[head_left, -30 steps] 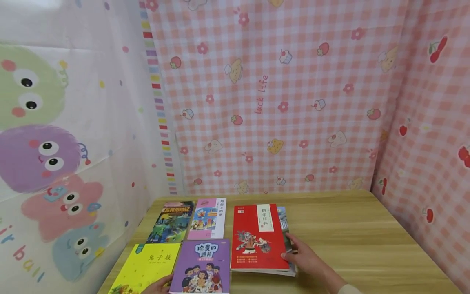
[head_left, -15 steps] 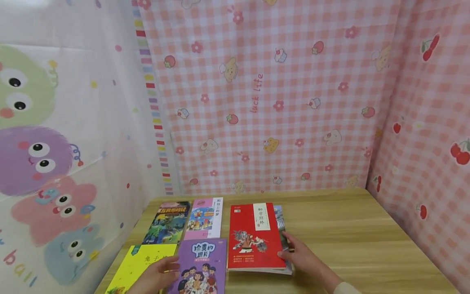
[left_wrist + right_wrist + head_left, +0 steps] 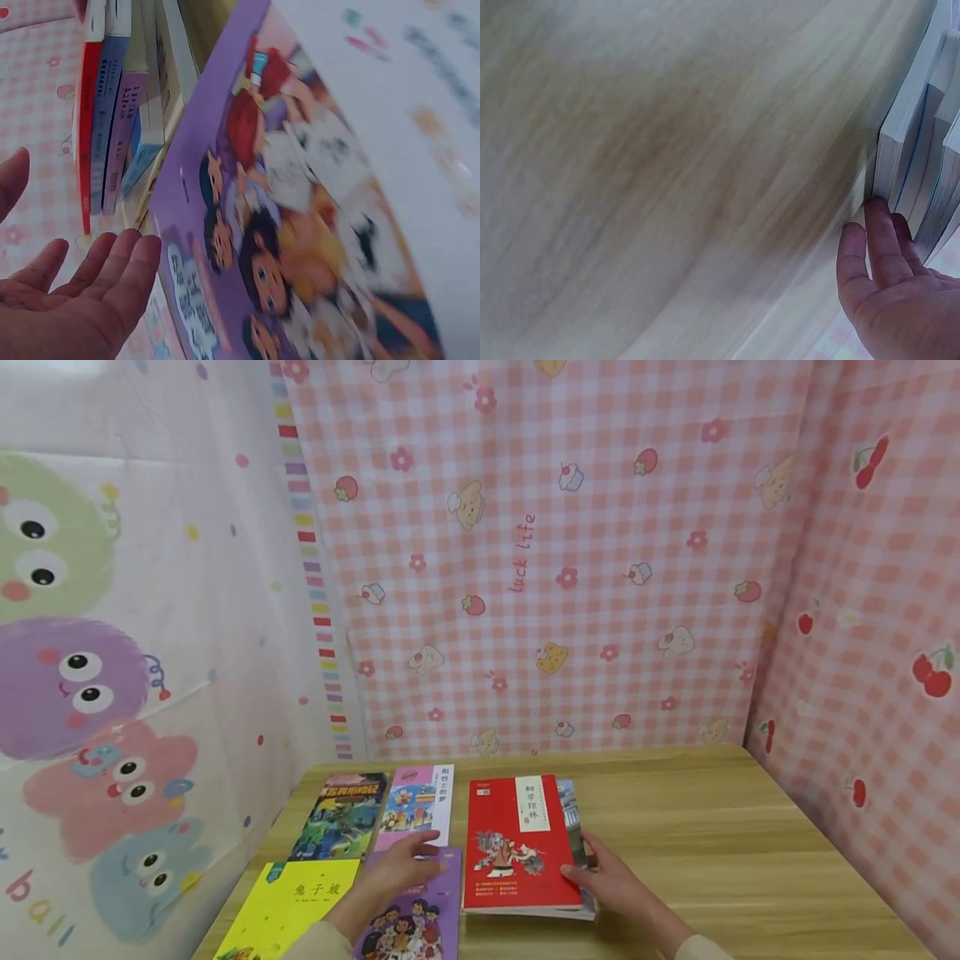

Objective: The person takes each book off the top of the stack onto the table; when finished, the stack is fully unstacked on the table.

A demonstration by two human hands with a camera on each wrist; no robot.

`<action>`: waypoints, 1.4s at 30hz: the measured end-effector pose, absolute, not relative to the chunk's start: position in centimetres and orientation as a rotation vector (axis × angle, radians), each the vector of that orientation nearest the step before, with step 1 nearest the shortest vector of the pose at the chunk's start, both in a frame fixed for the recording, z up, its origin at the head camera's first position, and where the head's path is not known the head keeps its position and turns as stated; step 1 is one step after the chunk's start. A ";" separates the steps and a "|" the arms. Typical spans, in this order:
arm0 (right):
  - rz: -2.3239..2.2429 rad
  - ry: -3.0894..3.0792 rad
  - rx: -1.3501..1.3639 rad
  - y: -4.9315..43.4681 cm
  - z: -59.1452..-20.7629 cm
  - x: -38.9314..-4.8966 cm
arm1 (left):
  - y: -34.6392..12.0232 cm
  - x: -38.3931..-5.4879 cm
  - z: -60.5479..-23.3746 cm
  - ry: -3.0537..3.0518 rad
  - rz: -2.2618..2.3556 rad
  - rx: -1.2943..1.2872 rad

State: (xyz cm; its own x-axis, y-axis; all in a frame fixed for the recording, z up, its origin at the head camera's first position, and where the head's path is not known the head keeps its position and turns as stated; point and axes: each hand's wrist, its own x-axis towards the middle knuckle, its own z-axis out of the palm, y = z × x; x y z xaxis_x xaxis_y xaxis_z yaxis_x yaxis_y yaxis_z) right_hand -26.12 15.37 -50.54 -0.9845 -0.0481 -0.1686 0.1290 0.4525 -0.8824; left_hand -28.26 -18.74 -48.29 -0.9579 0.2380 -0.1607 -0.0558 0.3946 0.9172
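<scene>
A stack of several books, with a red book [image 3: 513, 843] on top, lies right of the other books. Under it, a book with a grey-green picture cover [image 3: 573, 827] sticks out on the right. My right hand [image 3: 618, 885] grips the stack's right side, thumb on the red cover's edge. In the right wrist view, its fingers [image 3: 885, 247] lie against the page edges [image 3: 900, 165]. My left hand [image 3: 397, 872] reaches over a purple book [image 3: 412, 927], fingers extended and holding nothing. In the left wrist view, the stack's spines [image 3: 112, 120] face this hand, a short gap away.
Left of the stack lie a yellow book [image 3: 300, 902], a dark dinosaur-picture book [image 3: 341, 818] and a pink-and-white book [image 3: 412, 802], close together. They rest on a wooden table [image 3: 697, 827]. A pink checked cloth [image 3: 562, 610] hangs behind, a cartoon cloth [image 3: 247, 693] at left.
My left hand has come up from the lower edge, across the yellow and purple books, toward the stack. My right hand stays at the stack's right side. The head view has shifted slightly.
</scene>
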 end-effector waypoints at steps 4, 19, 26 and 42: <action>-1.570 2.513 0.093 15.4 -50.6 -26.2 | -16.9 -29.8 -49.2 2.302 1.660 0.220; -1.588 2.507 0.082 15.6 -50.6 -26.4 | -16.4 -30.7 -50.9 2.133 1.747 0.312; -1.582 2.497 0.087 15.8 -50.9 -26.5 | -16.6 -30.7 -51.3 2.083 1.754 0.343; -1.620 2.553 0.044 16.8 -51.4 -26.5 | -12.8 -30.3 -50.0 2.381 1.475 0.300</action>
State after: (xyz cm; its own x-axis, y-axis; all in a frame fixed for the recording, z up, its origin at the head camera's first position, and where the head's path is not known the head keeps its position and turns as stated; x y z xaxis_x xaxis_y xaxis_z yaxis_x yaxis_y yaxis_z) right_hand -26.50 16.85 -51.42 -0.9927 -0.0386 -0.1145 0.0872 0.4273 -0.8999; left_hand -30.30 -12.78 -49.96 -0.9258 0.3421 -0.1610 0.0081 0.4437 0.8961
